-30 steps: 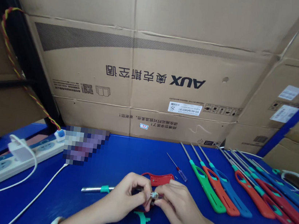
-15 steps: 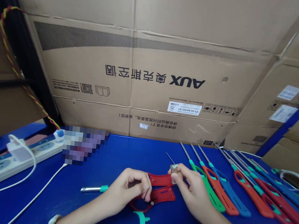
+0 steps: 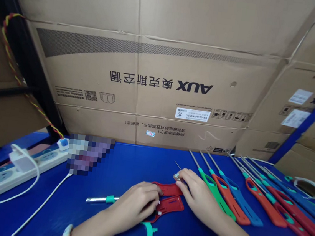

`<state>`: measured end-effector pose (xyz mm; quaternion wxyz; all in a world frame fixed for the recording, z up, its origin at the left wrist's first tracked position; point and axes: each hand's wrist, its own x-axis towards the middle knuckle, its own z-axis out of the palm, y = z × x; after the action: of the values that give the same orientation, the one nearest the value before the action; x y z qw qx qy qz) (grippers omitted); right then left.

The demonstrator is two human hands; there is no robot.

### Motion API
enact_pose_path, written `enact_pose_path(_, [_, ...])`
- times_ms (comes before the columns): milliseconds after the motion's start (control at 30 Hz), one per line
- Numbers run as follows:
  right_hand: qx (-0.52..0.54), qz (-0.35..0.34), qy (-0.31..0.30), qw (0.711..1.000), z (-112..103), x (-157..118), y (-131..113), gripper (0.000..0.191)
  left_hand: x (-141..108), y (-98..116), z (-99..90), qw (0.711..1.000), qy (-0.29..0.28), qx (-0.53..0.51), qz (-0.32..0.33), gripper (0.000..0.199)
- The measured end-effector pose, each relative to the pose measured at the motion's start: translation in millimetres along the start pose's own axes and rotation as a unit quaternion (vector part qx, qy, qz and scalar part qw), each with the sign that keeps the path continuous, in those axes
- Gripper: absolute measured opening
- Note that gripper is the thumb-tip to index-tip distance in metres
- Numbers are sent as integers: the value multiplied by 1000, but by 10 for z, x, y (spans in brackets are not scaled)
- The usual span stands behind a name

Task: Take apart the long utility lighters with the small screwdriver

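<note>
Two open halves of a red lighter handle, the upper half (image 3: 171,190) and the lower half (image 3: 172,205), lie side by side on the blue table. Over their left end is my left hand (image 3: 142,200), fingers curled close together; whatever they grip is hidden. A small metal fitting with a thin wire (image 3: 176,176) is pinched in my right hand (image 3: 194,190), just above the upper half. A silver tube with a green collar (image 3: 100,199) sticks out left of my left hand. The green trigger piece (image 3: 149,230) lies just below the red handle.
Several long-necked lighters, among them a green one (image 3: 219,197), lie slanted along the right. On the left are a white power strip (image 3: 23,170) and white cables. A cardboard sheet (image 3: 164,64) stands behind the table; a white ring (image 3: 309,188) is at right.
My left hand has turned palm-down and lowered over the red handle halves. My right hand has shifted slightly left, still pinching the metal fitting.
</note>
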<state>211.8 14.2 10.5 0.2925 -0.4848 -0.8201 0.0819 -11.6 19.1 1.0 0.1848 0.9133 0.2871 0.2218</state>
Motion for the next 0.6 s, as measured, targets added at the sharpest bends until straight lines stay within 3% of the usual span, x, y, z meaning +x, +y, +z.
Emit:
enact_pose_path(300, [-17,11,5,1000,-3,32,117,18,-25,-41,20,1000,-18,16,-2,18])
enact_pose_path(467, [-77,75,-16,994,-44,62,97,6,-41,-69,26,1000,-13,10,0,18])
enact_pose_path(600, [-101,109,-26,989,-65,82,119,14,-36,-65,2,1000,-8,-2,-9,18])
